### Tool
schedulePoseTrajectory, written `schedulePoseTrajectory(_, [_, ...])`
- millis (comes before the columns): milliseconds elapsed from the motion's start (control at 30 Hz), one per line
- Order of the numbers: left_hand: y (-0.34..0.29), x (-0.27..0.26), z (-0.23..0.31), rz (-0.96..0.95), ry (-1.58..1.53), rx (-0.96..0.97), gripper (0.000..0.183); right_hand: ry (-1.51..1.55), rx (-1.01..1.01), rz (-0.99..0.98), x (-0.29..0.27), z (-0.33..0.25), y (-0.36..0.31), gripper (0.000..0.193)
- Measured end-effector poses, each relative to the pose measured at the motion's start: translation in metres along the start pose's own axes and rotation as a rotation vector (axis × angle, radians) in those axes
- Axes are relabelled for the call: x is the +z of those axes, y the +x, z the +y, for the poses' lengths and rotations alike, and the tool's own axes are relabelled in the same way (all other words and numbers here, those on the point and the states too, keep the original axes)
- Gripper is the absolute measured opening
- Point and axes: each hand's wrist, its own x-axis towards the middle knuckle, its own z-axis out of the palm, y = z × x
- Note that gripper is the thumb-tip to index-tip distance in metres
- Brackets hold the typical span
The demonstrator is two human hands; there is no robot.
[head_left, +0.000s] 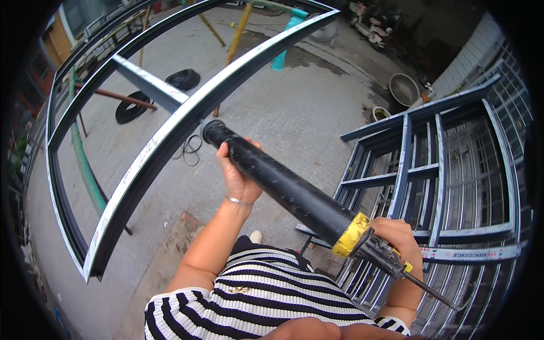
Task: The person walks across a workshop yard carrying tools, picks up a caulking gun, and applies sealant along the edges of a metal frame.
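A long black caulking gun (289,184) with a yellow collar lies slantwise across the middle of the view. My left hand (239,173) supports its barrel from below near the front cap, thumb and fingers wrapped round it. At the rear, my right hand (396,238) is closed round the handle and trigger, partly hidden behind the gun's back end. The front end points at a dark metal window frame (148,148) with white film on its edges, close to where a crossbar (150,82) joins. Whether the tip touches the frame I cannot tell.
Green and yellow trestle legs (85,161) stand beneath the frame. More frames (405,164) and metal grilles (470,198) lean at the right. Black coils (133,107) lie on the concrete floor. A round basin (404,89) and a parked scooter (371,25) are farther back.
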Motion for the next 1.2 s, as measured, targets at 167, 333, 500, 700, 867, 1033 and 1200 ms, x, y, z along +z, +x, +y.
schedulePoseTrajectory(167, [0.003, 0.003, 0.003, -0.036, 0.014, -0.063, 0.053, 0.065, -0.002, 0.026, -0.002, 0.005, -0.009, 0.028])
schedulePoseTrajectory(333, [0.015, 0.005, -0.01, 0.19, 0.376, -0.102, 0.051, 0.97, 0.395, 0.416, 0.057, 0.062, -0.041, 0.034])
schedulePoseTrajectory(500, [0.021, -0.002, -0.033, 0.258, 0.605, -0.166, 0.05, 1.188, 0.429, 0.423, 0.105, 0.131, -0.066, 0.041])
schedulePoseTrajectory(700, [0.05, -0.015, -0.06, 0.028, 0.674, -0.304, 0.05, 1.316, 0.402, 0.582, 0.117, 0.174, -0.089, 0.045])
schedulePoseTrajectory(867, [0.123, -0.004, -0.098, -0.149, 0.855, -0.361, 0.048, 1.536, 0.277, 0.685, 0.128, 0.236, -0.076, 0.041])
schedulePoseTrajectory(1033, [0.234, 0.013, -0.177, -0.175, 0.93, -0.384, 0.048, 1.562, 0.253, 0.864, 0.099, 0.306, -0.047, 0.04])
schedulePoseTrajectory(1200, [0.351, 0.059, -0.262, -0.195, 0.945, -0.502, 0.049, 1.553, 0.19, 0.959, 0.019, 0.378, 0.004, 0.04])
